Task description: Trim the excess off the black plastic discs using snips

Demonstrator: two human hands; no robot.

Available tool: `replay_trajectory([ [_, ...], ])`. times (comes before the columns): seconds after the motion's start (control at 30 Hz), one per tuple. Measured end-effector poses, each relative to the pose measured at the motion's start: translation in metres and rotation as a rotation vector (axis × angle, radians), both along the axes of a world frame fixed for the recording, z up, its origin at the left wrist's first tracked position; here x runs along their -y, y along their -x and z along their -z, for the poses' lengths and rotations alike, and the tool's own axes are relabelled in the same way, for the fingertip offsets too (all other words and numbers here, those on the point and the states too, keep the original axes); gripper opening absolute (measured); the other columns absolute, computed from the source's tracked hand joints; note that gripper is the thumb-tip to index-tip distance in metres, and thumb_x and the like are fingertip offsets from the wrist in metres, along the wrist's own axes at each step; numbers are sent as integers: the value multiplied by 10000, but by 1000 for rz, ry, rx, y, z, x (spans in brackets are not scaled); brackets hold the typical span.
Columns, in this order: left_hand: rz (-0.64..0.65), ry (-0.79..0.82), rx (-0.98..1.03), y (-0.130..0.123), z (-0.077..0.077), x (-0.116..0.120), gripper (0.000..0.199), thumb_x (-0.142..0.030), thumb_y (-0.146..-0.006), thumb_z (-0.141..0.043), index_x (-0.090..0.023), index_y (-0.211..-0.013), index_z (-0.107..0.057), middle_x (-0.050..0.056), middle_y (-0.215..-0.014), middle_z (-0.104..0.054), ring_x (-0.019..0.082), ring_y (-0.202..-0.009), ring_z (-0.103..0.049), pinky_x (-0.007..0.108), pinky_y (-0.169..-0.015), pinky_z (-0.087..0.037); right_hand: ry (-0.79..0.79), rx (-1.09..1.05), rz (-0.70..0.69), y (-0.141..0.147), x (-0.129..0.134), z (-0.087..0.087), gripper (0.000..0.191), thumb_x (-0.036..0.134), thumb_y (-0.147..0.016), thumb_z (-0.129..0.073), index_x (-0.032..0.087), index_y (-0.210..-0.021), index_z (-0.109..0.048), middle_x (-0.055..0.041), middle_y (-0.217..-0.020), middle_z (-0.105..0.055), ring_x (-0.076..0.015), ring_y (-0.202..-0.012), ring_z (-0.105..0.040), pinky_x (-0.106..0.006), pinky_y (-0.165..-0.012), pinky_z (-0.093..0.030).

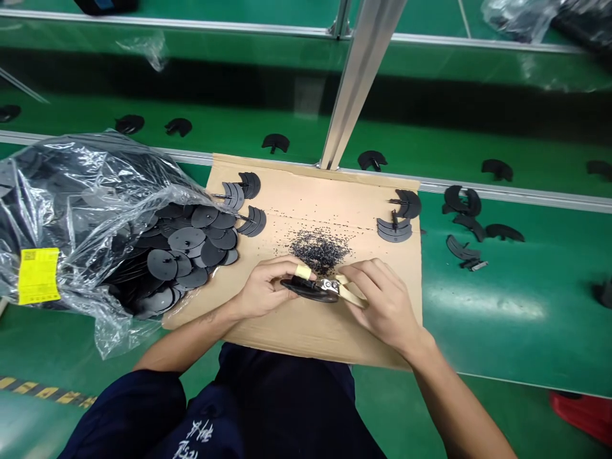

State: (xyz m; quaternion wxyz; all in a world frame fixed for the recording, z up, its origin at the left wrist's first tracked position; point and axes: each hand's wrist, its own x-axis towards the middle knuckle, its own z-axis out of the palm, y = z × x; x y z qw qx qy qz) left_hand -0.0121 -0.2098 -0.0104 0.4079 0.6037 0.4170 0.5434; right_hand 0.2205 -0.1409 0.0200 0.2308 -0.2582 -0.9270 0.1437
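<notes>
While the left hand [265,290] closes its fingers [282,271] on a curved black plastic piece [306,291], whose long axis runs sideways, its far end touches the steel head of tan-handled cutters [352,292] wrapped in the fingers of the right hand [382,306]

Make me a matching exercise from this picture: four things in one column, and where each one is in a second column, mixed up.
Things:
1. Yellow label
2. Black granules
3. Black discs
4. Metal-headed cutter

Places:
A. Gripped in the right hand
B. On the clear plastic bag
C. Heaped on the cardboard sheet
D. Piled in the bag's open mouth

Pairs: 1-B, 2-C, 3-D, 4-A.
</notes>
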Motion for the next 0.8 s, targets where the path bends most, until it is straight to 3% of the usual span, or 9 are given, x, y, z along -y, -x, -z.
replay_trajectory([
  [0.17, -2, 22, 83, -5, 0, 2, 143, -257, -890, -732, -179, -999, -780, 88, -916, -732, 151, -832, -721, 216, -711, -603, -33, -4, -2, 2, 1, 0, 186, 219, -967, -564, 167, -1138, -617, -113, -960, -706, -218, -801, -599, -366, -704, -496],
  [0.53, -64, -20, 81, -8, 5, 4, 288, -414, -817, -793, -150, -931, -794, 98, -837, -756, 152, -731, -724, 220, -643, -610, -291, 137, 36, 4, 9, -11, 200, 133, -986, -483, 189, -1054, -663, -54, -773, -680, -184, -704, -552, -330, -634, -441],
  [0.67, -73, -26, 65, -10, 9, 7, 275, -394, -816, -801, -141, -920, -779, 88, -820, -758, 156, -719, -719, 234, -643, -601, -216, 102, 44, 4, 9, -8, 222, 84, -964, -472, 198, -972, -663, -32, -697, -645, -166, -640, -542, -313, -588, -406],
  [0.8, -34, 56, -88, -2, -3, 10, 265, -364, -920, -689, -158, -1084, -711, 100, -980, -756, 191, -897, -725, 292, -813, -605, 43, -116, -39, 2, 2, 0, 190, 122, -961, -473, 190, -1040, -633, -71, -813, -688, -181, -698, -625, -298, -609, -486],
])
